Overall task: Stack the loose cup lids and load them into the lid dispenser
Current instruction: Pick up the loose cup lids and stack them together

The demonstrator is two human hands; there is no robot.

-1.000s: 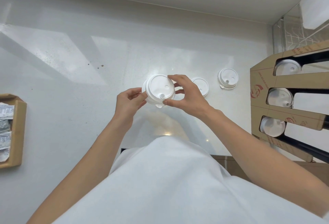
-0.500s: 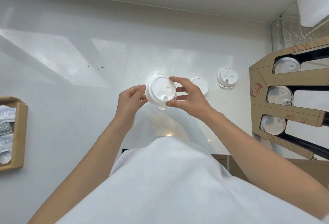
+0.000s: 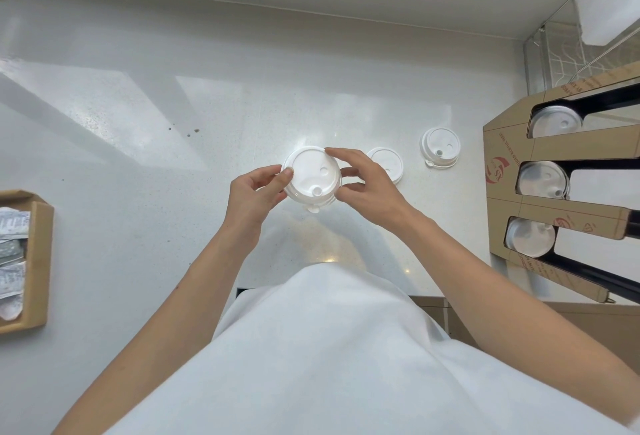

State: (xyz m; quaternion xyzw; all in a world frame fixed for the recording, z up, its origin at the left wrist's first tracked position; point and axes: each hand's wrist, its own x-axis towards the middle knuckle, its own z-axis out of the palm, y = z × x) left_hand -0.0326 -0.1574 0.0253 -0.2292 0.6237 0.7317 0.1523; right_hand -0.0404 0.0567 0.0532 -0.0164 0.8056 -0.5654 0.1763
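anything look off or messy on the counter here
Nothing is spilled or broken. Two lids still lie loose on the counter: one partly behind the right hand, another nearer the cardboard dispenser. A few small dark specks mark the surface, far left of the held lid stack.

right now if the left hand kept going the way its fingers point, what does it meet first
The left hand points right, fingers already on the held lid stack. Past that stack comes the right hand gripping its other side, though depth is hard to judge.

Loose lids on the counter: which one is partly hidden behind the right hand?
The nearer lid, just beyond the right hand; the farther lid near the dispenser is fully visible.
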